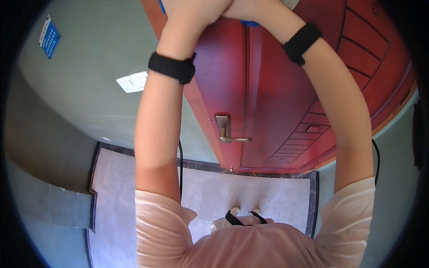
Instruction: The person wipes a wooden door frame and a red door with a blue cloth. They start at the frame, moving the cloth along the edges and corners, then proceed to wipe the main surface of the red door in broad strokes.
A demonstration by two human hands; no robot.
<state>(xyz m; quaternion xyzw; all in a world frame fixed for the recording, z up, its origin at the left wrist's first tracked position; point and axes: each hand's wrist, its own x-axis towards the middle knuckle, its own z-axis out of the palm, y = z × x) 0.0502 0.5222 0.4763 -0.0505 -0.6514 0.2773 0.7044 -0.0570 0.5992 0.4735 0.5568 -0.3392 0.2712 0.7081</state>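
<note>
Both arms reach up to the top edge of the view, each with a black strap around the wrist. My left hand (194,9) and my right hand (246,9) meet in front of a red door (278,83), the left overlapping the right. Their fingers are cut off by the frame. A bit of blue material (249,23) shows just below my right hand, and more blue peeks out left of my left hand. Whether either hand grips it cannot be seen. Well below the hands, the door's metal lever handle (234,138) sticks out to the right.
White light switches (131,82) sit on the grey-green wall (90,60) left of the door. Farther left hangs a blue sign (50,37) with writing. Pale tiles with a dark border make up the floor (254,191). A thin black cable (181,167) hangs by my left arm.
</note>
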